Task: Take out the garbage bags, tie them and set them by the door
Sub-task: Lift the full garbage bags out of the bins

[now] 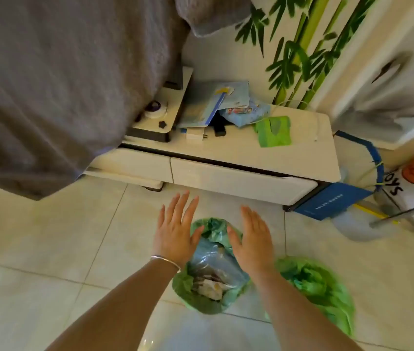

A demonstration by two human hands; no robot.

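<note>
Trash fills a soft green bag [211,272] sitting on the floor tiles [49,249] near the low white cabinet [246,158]. It looks light and floppy, so grab the loose top edge. The left hand [175,231] and right hand [254,239] hover flat above it, fingers spread, holding nothing

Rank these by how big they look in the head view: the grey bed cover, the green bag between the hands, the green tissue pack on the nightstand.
1. Grey bed cover, by far the largest.
2. Green bag between the hands; it is nearer the camera, which enlarges it.
3. Green tissue pack, smallest.
</note>
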